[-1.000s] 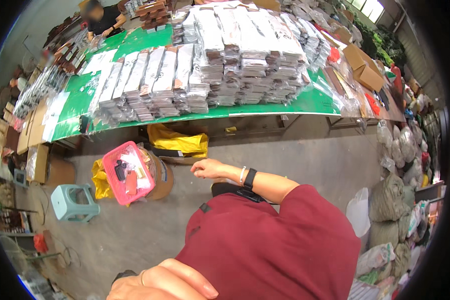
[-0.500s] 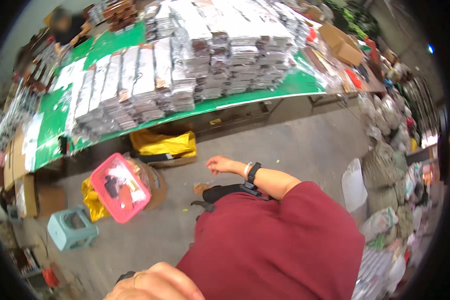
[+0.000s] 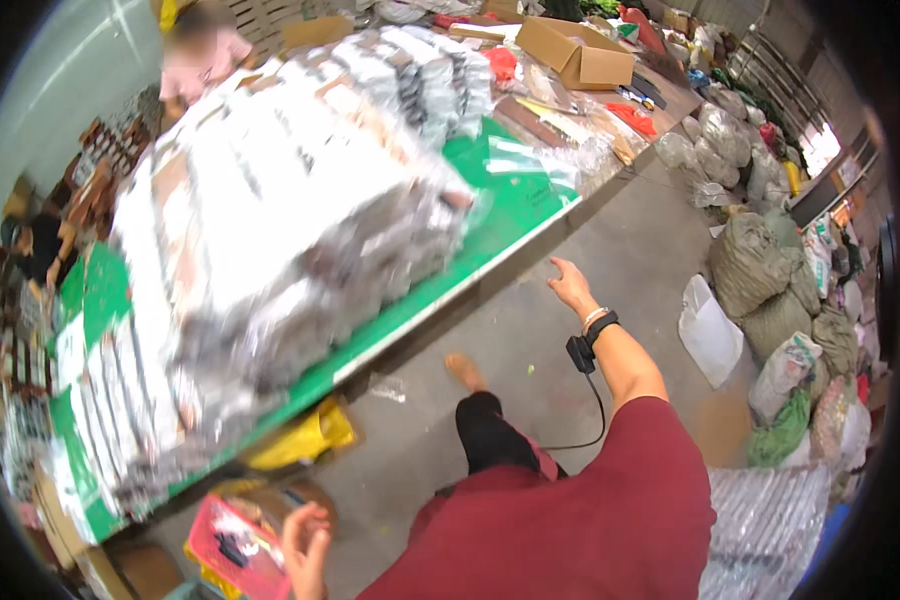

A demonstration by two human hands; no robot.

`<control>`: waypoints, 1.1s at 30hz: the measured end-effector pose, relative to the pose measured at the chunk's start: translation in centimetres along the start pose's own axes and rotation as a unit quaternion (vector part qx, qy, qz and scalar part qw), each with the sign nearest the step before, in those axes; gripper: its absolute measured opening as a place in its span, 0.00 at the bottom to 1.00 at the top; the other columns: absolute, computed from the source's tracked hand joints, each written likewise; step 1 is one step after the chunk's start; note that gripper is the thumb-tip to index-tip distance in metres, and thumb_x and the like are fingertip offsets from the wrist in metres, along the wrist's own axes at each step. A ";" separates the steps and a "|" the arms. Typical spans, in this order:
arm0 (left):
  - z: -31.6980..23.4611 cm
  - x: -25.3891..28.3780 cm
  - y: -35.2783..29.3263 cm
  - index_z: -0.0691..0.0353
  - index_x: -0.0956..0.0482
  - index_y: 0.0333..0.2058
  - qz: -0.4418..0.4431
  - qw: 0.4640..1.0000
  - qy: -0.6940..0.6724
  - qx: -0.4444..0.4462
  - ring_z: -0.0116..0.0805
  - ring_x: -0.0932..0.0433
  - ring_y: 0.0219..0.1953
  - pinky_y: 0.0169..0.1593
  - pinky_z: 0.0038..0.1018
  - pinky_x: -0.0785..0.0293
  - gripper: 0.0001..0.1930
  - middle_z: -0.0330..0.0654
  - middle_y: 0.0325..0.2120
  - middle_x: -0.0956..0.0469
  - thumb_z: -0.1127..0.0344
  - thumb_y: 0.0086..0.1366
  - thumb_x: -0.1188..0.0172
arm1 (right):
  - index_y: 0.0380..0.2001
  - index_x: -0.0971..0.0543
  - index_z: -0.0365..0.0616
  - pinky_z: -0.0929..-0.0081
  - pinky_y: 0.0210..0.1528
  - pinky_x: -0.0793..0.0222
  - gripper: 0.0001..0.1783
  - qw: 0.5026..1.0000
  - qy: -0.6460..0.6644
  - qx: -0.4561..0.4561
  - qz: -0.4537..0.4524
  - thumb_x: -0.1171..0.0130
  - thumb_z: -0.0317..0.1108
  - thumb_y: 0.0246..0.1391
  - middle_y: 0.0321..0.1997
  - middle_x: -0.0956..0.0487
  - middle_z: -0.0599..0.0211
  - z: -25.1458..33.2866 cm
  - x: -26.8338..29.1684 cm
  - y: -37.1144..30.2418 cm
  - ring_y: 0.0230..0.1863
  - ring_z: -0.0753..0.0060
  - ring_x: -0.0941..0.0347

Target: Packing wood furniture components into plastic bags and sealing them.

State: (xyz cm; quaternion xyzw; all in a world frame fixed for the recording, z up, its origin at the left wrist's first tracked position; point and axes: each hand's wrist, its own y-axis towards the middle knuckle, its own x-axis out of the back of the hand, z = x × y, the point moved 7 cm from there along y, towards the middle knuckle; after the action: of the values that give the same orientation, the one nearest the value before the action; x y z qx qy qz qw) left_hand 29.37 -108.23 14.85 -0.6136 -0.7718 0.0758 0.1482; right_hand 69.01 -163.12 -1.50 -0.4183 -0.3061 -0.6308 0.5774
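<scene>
My right hand (image 3: 572, 286) reaches out over the floor just off the edge of the green-topped table (image 3: 515, 222). Its index finger points forward, and the hand holds nothing. A black band with a small box and cable is strapped on that wrist. Low in the view, my left hand (image 3: 308, 548) hangs beside the pink plastic basket (image 3: 208, 535), its fingers loosely bent and apart with nothing in them. Small dark and white items lie in the basket. On the table rise big stacks of plastic-wrapped flat packs (image 3: 270, 190), blurred by motion.
A cardboard box (image 3: 560, 52) sits on the table's far right end with red plastic and tools. Bulging sacks (image 3: 755, 265) line the right side. A yellow bag (image 3: 305, 437) lies under the table edge. One person (image 3: 202, 60) stands behind the stacks, another (image 3: 45, 245) at far left.
My view has turned and come closer to the table. My right arm stretches further forward, its index finger now pointing. My left hand has moved forward, beside the pink basket.
</scene>
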 end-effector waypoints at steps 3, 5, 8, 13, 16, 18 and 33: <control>9.1 -4.1 5.2 0.65 0.23 0.52 -0.036 0.992 -0.015 0.121 0.34 0.21 0.45 0.54 0.32 0.25 0.18 0.47 0.42 0.20 0.68 0.65 0.37 | 0.66 0.35 0.50 0.54 0.62 0.33 0.40 0.983 -0.042 0.130 -0.120 0.34 0.32 0.48 0.70 0.36 0.50 -2.9 1.2 12.4 0.63 0.43 0.32; 8.5 -7.5 8.1 0.66 0.27 0.56 -0.071 0.965 -0.108 0.229 0.29 0.23 0.47 0.56 0.29 0.28 0.21 0.43 0.46 0.21 0.71 0.65 0.38 | 0.68 0.38 0.45 0.56 0.66 0.38 0.42 0.998 0.005 0.033 -0.053 0.36 0.31 0.48 0.70 0.37 0.45 3.2 2.9 17.6 0.67 0.42 0.38; 3.2 -11.3 14.3 0.65 0.28 0.57 0.037 0.976 0.030 0.214 0.31 0.24 0.49 0.55 0.29 0.28 0.21 0.43 0.48 0.22 0.71 0.67 0.39 | 0.69 0.42 0.42 0.57 0.67 0.39 0.42 0.997 0.027 -0.027 -0.063 0.39 0.28 0.50 0.70 0.37 0.45 -0.8 3.5 26.9 0.67 0.40 0.39; 0.2 -11.8 16.9 0.63 0.30 0.61 0.000 0.974 0.023 0.224 0.33 0.25 0.51 0.57 0.28 0.29 0.26 0.42 0.50 0.23 0.64 0.67 0.37 | 0.68 0.41 0.43 0.40 0.63 0.39 0.40 0.975 -0.151 0.002 -0.163 0.46 0.21 0.49 0.69 0.35 0.51 -0.8 2.4 33.5 0.66 0.40 0.38; 4.8 -9.1 16.0 0.61 0.30 0.62 -0.011 0.972 0.020 0.233 0.34 0.25 0.51 0.56 0.29 0.29 0.25 0.42 0.49 0.23 0.68 0.67 0.38 | 0.54 0.25 0.42 0.38 0.56 0.37 0.25 0.971 -0.212 -0.003 -0.112 0.45 0.25 0.50 0.54 0.22 0.54 -2.6 2.1 35.0 0.53 0.47 0.26; 5.0 -8.8 15.5 0.63 0.29 0.60 -0.047 0.959 0.021 0.280 0.34 0.24 0.51 0.55 0.30 0.28 0.22 0.41 0.48 0.22 0.69 0.67 0.40 | 0.38 0.15 0.46 0.56 0.43 0.27 0.10 0.976 -0.196 0.018 -0.095 0.41 0.33 0.55 0.35 0.16 0.64 -2.5 1.6 35.1 0.36 0.61 0.20; 7.0 1.3 14.8 0.64 0.29 0.61 0.005 0.990 0.025 0.140 0.27 0.24 0.46 0.51 0.23 0.29 0.25 0.41 0.46 0.20 0.71 0.65 0.40 | 0.56 0.26 0.39 0.65 0.62 0.31 0.26 0.736 0.598 0.191 0.254 0.52 0.51 0.70 0.55 0.21 0.63 32.8 25.2 21.4 0.55 0.68 0.25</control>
State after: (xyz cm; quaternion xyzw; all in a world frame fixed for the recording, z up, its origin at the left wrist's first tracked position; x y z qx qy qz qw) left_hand 40.51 -103.04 3.96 -0.5928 -0.7463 0.1683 0.2514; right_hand 96.22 -149.68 33.84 0.1022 0.1061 -0.5094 0.8478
